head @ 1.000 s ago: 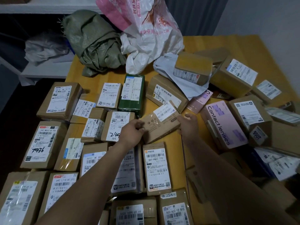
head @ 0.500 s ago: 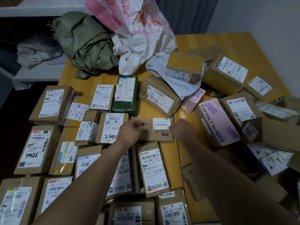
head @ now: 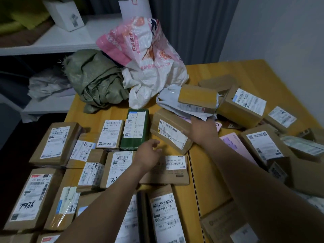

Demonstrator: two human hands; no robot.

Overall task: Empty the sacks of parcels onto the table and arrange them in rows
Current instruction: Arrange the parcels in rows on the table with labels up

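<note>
Row-sorting step: left hand (head: 148, 155) loose, empty; right hand (head: 204, 131) on box (head: 168, 132) right of green parcel (head: 135, 128), grip unclear; next, align it.

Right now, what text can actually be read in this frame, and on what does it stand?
"7936": handwritten on the label of the lower-left box.
"507-P802 T70": printed on the label of the bottom-centre box.
"民族品牌": printed on the pink-and-white sack.
All other labels: too small or blurred to read.
</note>
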